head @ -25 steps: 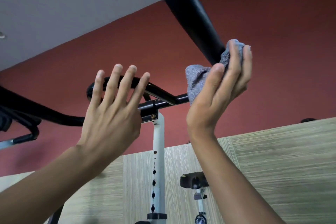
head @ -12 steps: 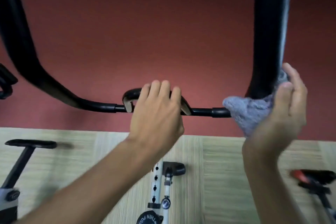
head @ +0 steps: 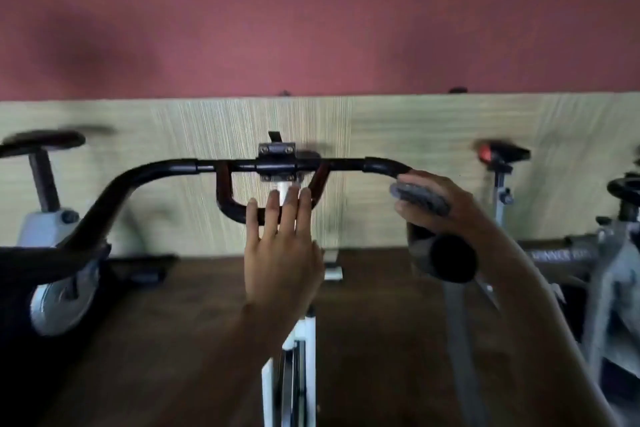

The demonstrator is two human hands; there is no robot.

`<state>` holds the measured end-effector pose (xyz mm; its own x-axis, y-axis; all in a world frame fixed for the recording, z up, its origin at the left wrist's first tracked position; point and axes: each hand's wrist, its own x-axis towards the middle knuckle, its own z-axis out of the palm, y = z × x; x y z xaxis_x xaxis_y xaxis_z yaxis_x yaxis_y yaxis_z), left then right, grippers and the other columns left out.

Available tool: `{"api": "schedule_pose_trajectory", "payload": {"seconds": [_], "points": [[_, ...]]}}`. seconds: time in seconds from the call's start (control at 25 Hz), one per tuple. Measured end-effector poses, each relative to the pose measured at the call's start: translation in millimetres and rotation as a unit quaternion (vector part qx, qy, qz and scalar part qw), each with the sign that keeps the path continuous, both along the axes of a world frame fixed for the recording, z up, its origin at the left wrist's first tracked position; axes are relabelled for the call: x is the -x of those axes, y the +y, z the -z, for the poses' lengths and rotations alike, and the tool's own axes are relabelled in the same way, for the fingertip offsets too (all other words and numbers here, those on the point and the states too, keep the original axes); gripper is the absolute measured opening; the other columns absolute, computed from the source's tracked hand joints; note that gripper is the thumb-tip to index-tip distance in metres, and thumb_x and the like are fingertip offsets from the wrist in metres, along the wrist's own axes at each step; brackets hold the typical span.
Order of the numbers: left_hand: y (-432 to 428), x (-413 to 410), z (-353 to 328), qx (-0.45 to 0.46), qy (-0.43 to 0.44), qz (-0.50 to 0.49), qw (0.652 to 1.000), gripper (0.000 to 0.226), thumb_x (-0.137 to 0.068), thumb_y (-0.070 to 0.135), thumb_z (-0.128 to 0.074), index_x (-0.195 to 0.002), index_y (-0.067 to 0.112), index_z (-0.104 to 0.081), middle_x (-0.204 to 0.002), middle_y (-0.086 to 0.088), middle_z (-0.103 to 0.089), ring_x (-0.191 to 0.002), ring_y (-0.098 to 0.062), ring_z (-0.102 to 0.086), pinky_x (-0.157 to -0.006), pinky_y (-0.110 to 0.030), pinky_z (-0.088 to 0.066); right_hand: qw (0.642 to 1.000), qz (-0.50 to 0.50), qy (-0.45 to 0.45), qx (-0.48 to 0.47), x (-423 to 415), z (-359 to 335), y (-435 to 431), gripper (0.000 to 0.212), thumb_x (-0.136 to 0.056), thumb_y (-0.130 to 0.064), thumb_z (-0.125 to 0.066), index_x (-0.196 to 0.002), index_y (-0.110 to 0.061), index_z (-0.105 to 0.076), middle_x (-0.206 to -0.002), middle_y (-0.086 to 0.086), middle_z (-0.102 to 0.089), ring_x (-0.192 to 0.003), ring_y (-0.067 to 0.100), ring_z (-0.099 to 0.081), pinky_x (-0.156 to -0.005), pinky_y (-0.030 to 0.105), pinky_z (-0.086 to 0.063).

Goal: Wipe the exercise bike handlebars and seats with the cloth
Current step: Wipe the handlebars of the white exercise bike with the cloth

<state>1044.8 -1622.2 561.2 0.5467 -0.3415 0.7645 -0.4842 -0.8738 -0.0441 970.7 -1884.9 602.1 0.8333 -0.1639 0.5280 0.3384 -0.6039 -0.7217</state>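
Half a second ago our right hand (head: 446,208) held the cloth (head: 417,199) bunched against the bend of the handlebars (head: 173,166). Now it has slid along the right arm of the bar towards the end nearest us. Its fingers curl over the bar with the grey cloth pressed flat beneath them, touching the black grip. Our left hand (head: 282,250) gripped the middle loop (head: 232,211) before. Now it lies on that loop with the fingers straight and close together, steadying rather than clutching. Our view has also dropped from looking up at the bar to looking across it, and everything is blurred. We judge that the right arm of the bar is being wiped along its length. The crossbar, the left arm and the seat of this bike, which is out of view, likely remain. A neighbouring seat (head: 41,142) shows at the left.
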Motion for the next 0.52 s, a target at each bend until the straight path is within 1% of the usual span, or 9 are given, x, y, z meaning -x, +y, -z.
{"api": "schedule_pose_trajectory", "payload": {"seconds": [0.04, 0.12, 0.16, 0.2, 0.24, 0.28, 0.36, 0.44, 0.52], "points": [[-0.5, 4.8, -3.9, 0.000, 0.030, 0.003, 1.000, 0.074, -0.077, 0.023, -0.069, -0.146, 0.006, -0.047, -0.146, -0.012, -0.053, -0.135, -0.035, -0.048, -0.118, -0.054, -0.020, 0.999, 0.019, 0.028, 0.002, -2.8, -18.5, 31.8, 0.040, -0.079, -0.041, -0.081, -0.116, -0.038, -0.064, -0.124, -0.017, -0.063, -0.121, 0.006, -0.059, -0.104, 0.031, -0.043], [-0.5, 17.1, -16.2, -0.009, 0.104, -0.004, 0.995, 0.082, -0.074, 0.020, -0.075, -0.148, 0.005, -0.044, -0.151, -0.012, -0.048, -0.140, -0.036, -0.043, -0.119, -0.055, -0.016, 0.993, 0.022, 0.101, 0.050, 6.2, -34.4, 46.4, 0.044, -0.083, -0.033, -0.074, -0.123, -0.015, -0.065, -0.121, -0.005, -0.058, -0.121, 0.024, -0.058, -0.101, 0.029, -0.040], [-1.4, 20.5, -22.5, -0.016, 0.136, -0.009, 0.991, 0.085, -0.072, 0.019, -0.077, -0.149, 0.006, -0.043, -0.152, -0.012, -0.046, -0.142, -0.037, -0.040, -0.119, -0.055, -0.014, 0.988, 0.038, 0.125, 0.081, 7.2, -35.8, 47.4, 0.047, -0.085, -0.034, -0.069, -0.123, -0.007, -0.065, -0.116, -0.003, -0.056, -0.119, 0.031, -0.058, -0.098, 0.030, -0.039], [-1.7, 24.8, -29.2, -0.024, 0.164, -0.014, 0.986, 0.088, -0.071, 0.019, -0.078, -0.150, 0.006, -0.042, -0.154, -0.012, -0.045, -0.143, -0.037, -0.039, -0.119, -0.055, -0.014, 0.979, 0.052, 0.170, 0.103, 11.8, -44.7, 46.8, 0.050, -0.085, -0.037, -0.063, -0.123, -0.005, -0.064, -0.116, -0.002, -0.055, -0.119, 0.034, -0.057, -0.096, 0.032, -0.039], [-1.8, 27.7, -35.5, -0.033, 0.187, -0.018, 0.982, 0.090, -0.069, 0.019, -0.080, -0.150, 0.006, -0.042, -0.154, -0.011, -0.045, -0.144, -0.036, -0.039, -0.120, -0.055, -0.016, 0.967, 0.068, 0.226, 0.100, 15.1, -53.6, 47.9, 0.052, -0.086, -0.036, -0.061, -0.127, -0.005, -0.061, -0.122, 0.001, -0.054, -0.125, 0.034, -0.053, -0.097, 0.031, -0.036], [-1.4, 30.5, -42.5, -0.040, 0.207, -0.019, 0.977, 0.093, -0.065, 0.019, -0.081, -0.149, 0.007, -0.043, -0.153, -0.011, -0.046, -0.143, -0.035, -0.040, -0.120, -0.055, -0.020, 0.953, 0.083, 0.274, 0.099, 16.1, -58.4, 53.8, 0.050, -0.090, -0.030, -0.061, -0.135, -0.007, -0.057, -0.136, 0.006, -0.051, -0.134, 0.032, -0.046, -0.099, 0.030, -0.033], [0.9, 32.3, -48.7, -0.042, 0.212, -0.016, 0.976, 0.099, -0.058, 0.017, -0.084, -0.147, 0.007, -0.042, -0.150, -0.012, -0.049, -0.140, -0.034, -0.043, -0.116, -0.057, -0.030, 0.943, 0.106, 0.300, 0.099, 16.9, -62.5, 67.6, 0.052, -0.099, -0.022, -0.056, -0.149, -0.016, -0.044, -0.161, 0.009, -0.028, -0.147, 0.031, -0.029, -0.110, 0.033, -0.026], [1.8, 29.6, -49.8, -0.051, 0.210, -0.010, 0.976, 0.105, -0.055, 0.018, -0.087, -0.148, 0.005, -0.040, -0.147, -0.014, -0.052, -0.136, -0.036, -0.047, -0.113, -0.059, -0.035, 0.948, 0.121, 0.282, 0.080, 15.1, -62.2, 66.4, 0.052, -0.104, -0.025, -0.049, -0.154, -0.021, -0.036, -0.167, 0.007, -0.014, -0.152, 0.030, -0.018, -0.120, 0.040, -0.018], [1.3, 30.6, -47.5, -0.059, 0.219, -0.015, 0.974, 0.107, -0.055, 0.025, -0.090, -0.148, 0.002, -0.042, -0.146, -0.017, -0.052, -0.135, -0.039, -0.049, -0.111, -0.061, -0.033, 0.951, 0.134, 0.270, 0.065, 15.4, -56.9, 66.0, 0.051, -0.106, -0.027, -0.045, -0.155, -0.023, -0.033, -0.168, 0.006, -0.012, -0.153, 0.029, -0.018, -0.122, 0.041, -0.017]]}}
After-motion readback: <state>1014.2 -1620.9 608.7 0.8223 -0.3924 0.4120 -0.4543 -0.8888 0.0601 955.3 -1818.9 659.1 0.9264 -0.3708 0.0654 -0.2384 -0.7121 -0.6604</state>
